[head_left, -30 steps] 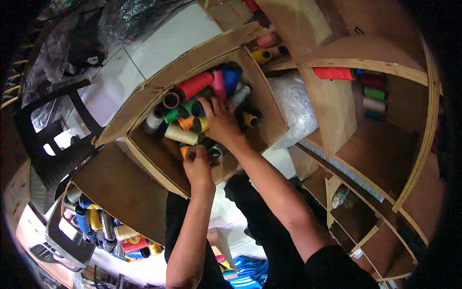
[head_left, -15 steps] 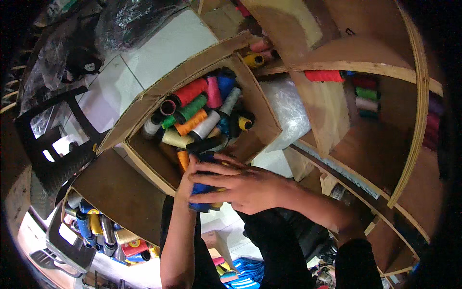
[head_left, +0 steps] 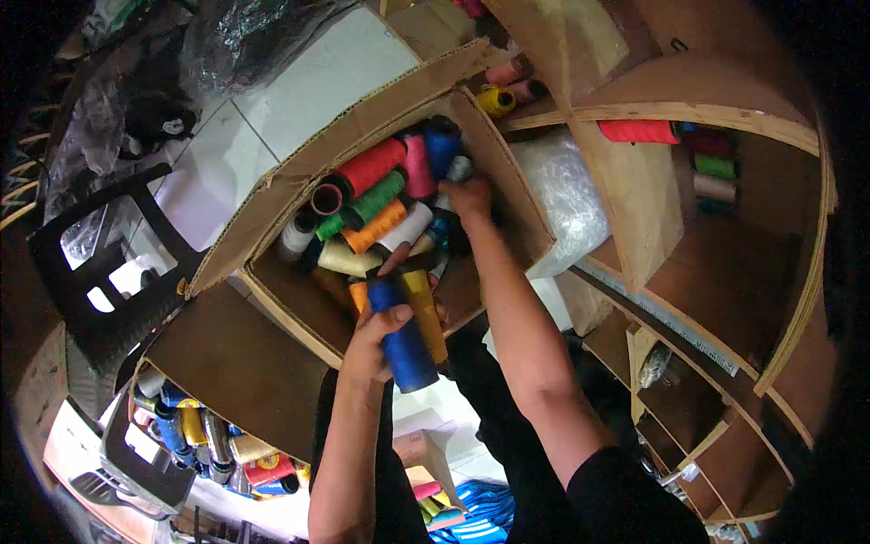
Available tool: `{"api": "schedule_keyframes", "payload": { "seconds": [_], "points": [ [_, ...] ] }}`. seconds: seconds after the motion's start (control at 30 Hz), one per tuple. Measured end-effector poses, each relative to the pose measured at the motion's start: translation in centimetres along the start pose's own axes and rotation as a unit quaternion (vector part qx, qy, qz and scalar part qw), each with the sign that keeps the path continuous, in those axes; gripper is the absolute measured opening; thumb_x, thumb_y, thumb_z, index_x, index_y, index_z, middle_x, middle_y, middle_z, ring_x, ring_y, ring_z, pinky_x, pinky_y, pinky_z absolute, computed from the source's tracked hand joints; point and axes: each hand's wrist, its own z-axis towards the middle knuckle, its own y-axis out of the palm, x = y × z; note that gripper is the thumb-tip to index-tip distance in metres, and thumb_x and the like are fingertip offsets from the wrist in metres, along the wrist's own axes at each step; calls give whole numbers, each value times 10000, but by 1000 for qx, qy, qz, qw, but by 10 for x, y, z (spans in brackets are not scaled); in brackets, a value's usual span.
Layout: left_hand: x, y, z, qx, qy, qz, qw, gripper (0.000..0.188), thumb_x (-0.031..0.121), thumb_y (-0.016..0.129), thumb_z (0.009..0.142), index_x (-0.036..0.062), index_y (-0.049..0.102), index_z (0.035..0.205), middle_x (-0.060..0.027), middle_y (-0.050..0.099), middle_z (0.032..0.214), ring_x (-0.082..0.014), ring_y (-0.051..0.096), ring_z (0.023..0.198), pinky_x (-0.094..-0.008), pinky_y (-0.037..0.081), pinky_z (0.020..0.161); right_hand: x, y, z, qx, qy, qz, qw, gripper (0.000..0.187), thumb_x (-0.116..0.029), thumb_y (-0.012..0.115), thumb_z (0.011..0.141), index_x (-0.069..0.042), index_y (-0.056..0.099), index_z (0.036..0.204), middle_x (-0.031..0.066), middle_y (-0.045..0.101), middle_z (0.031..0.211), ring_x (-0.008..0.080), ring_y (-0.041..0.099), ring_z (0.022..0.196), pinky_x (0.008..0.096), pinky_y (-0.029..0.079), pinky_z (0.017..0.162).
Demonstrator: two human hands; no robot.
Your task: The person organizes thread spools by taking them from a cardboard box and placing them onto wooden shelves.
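My left hand [head_left: 370,349] is closed around a blue thread spool [head_left: 404,349], tilted over the near side of a cardboard box [head_left: 507,195]. A yellow thread spool [head_left: 423,313] lies beside the blue one in the same hand. Inside the box, my right hand [head_left: 468,201] closes on a grey thread spool [head_left: 459,167]; its fingers are partly hidden. Around the hands lie a red spool [head_left: 372,169], a green spool [head_left: 377,199], an orange spool [head_left: 375,227], a white spool [head_left: 406,227], a pink spool [head_left: 419,167] and another blue spool [head_left: 442,145].
Wooden shelves [head_left: 698,113] with a few spools rise at the right. A plastic-wrapped bundle [head_left: 564,195] stands between them and the box. At lower left is a container of several spools [head_left: 213,440]; above it, a black plastic frame [head_left: 118,240]. A small carton [head_left: 421,449] sits below.
My hands have separated. The right one has left the blue and yellow spools and reached forward into the box, while the left keeps both. The view has shifted slightly.
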Motion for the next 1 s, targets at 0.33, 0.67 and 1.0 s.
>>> {"api": "schedule_keyframes", "payload": {
  "seconds": [0.33, 0.67, 1.0],
  "points": [
    [4, -1, 3, 34, 35, -10, 999, 830, 192, 640, 715, 152, 200, 1418, -122, 521, 1109, -252, 586, 907, -402, 517, 761, -49, 26, -27, 2, -81, -61, 995, 558, -252, 789, 581, 6, 529, 1002, 203, 618, 933, 345, 599, 908, 392, 472, 796],
    [12, -3, 3, 40, 42, -81, 995, 709, 233, 623, 770, 110, 274, 1375, -152, 544, 1119, -263, 569, 968, -397, 503, 818, -76, -109, -77, -218, 195, 257, 921, 512, -208, 833, 561, -44, 565, 965, 79, 610, 927, 200, 598, 849, 336, 464, 779],
    [-9, -12, 2, 18, 49, 66, 996, 867, 345, 754, 628, 11, 348, 1317, -139, 522, 1194, -253, 558, 1035, -374, 467, 893, -123, -183, -175, -333, -13, 43, 942, 513, -300, 799, 627, -21, 572, 993, 108, 643, 864, 217, 622, 800, 348, 480, 739]
  ]
}}
